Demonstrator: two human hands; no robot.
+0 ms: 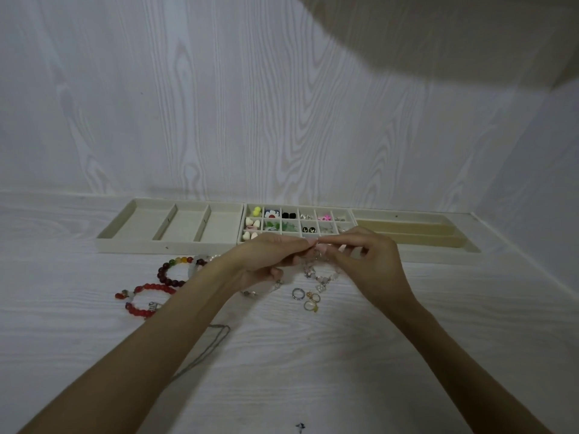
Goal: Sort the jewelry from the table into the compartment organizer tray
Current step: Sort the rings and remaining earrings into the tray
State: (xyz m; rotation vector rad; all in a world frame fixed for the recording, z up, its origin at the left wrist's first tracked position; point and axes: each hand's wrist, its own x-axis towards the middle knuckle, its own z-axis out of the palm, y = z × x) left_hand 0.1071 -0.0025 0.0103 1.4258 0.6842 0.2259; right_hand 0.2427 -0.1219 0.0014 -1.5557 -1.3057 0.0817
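My left hand [269,258] and my right hand [366,255] meet fingertip to fingertip just in front of the cream organizer tray [169,244]. Together they pinch a small pale piece of jewelry [319,250], too small to name. A pale pink beaded bracelet [322,275] lies right under the fingers; whether it hangs from them I cannot tell. The tray's middle grid section [299,222] holds earrings in its small compartments. On the table lie a dark red and multicolour bead bracelet [175,270], a red bead bracelet [147,300] and three rings [305,297].
A thin grey chain [216,336] runs across the table under my left forearm. The tray's left section [185,225] has three long compartments, and its right section [416,234] has long tan slots. A white wood-grain wall stands close behind the tray.
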